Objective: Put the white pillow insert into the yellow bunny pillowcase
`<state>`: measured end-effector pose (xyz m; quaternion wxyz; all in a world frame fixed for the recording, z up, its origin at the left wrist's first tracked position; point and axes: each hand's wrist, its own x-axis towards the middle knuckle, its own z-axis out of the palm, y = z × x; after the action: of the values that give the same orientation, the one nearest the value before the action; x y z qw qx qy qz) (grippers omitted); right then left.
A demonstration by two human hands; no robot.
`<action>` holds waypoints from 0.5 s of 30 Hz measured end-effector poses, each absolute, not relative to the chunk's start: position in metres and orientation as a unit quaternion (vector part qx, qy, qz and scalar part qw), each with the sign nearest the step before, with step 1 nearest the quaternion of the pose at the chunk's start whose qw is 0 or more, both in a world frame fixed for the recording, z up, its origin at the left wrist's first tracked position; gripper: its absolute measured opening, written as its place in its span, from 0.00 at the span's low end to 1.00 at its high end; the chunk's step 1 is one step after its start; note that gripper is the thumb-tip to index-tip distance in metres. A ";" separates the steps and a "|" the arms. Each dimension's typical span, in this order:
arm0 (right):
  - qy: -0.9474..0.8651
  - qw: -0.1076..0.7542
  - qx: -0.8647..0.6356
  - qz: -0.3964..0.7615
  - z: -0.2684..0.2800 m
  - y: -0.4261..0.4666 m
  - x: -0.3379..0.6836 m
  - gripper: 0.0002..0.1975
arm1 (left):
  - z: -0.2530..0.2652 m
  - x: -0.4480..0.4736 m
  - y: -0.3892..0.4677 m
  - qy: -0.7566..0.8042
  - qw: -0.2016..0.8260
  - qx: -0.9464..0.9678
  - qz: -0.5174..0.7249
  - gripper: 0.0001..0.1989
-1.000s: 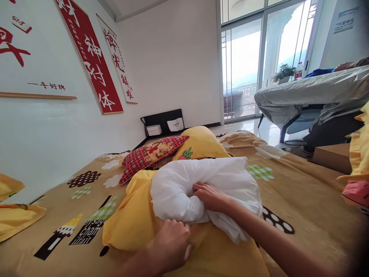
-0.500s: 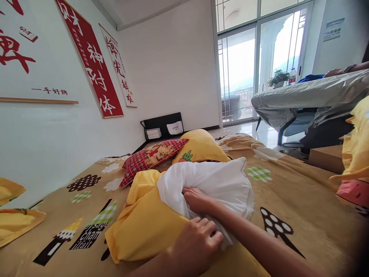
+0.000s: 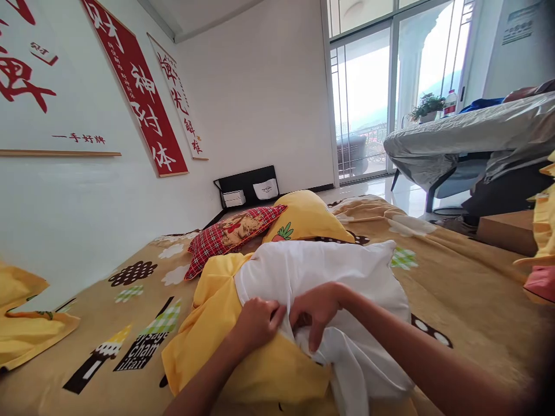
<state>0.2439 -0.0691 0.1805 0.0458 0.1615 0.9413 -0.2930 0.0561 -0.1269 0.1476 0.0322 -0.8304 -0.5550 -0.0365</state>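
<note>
A white pillow insert (image 3: 347, 271) lies partly inside a yellow pillowcase (image 3: 203, 335) on the bed in front of me. My left hand (image 3: 259, 325) is closed at the pillowcase's opening, where yellow cloth meets white; its fingertips are partly hidden. Just to its right, my right hand (image 3: 318, 312) bends its fingers down and pinches the white fabric of the insert. Loose white cloth hangs in folds below that hand. The insert's right part spreads outside the case.
Beyond the insert lie a red plaid cushion (image 3: 234, 231) and a yellow cushion (image 3: 303, 216). The patterned brown blanket (image 3: 143, 312) covers the bed. Yellow fabric (image 3: 30, 323) sits at the left edge. A plastic-covered table (image 3: 472, 130) stands at the right, with another person's hand (image 3: 522, 93) on it.
My left hand has moved up and left onto the opening's edge. The right hand has come out of the insert's fold, and the white insert has spread wider to the right and downward.
</note>
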 end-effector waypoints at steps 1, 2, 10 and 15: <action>0.920 0.040 0.146 -0.362 0.190 -0.066 0.247 0.14 | 0.141 0.061 -0.129 -0.534 0.028 -0.845 -0.001 0.19; 0.896 0.013 0.141 -0.421 0.198 -0.062 0.250 0.16 | 0.135 0.066 -0.133 -0.509 0.023 -0.859 0.041 0.17; 0.803 -0.289 0.521 -0.029 0.190 -0.011 0.253 0.43 | 0.117 0.091 -0.182 -0.414 0.035 -0.901 0.125 0.10; 0.870 -0.182 0.455 -0.050 0.151 -0.022 0.244 0.29 | 0.139 0.072 -0.177 -0.463 -0.070 -0.880 -0.072 0.10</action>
<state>0.2435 -0.0221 0.1509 -0.1823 0.4550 0.8702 -0.0500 0.0721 -0.1768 0.1386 -0.0703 -0.8804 -0.4634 -0.0718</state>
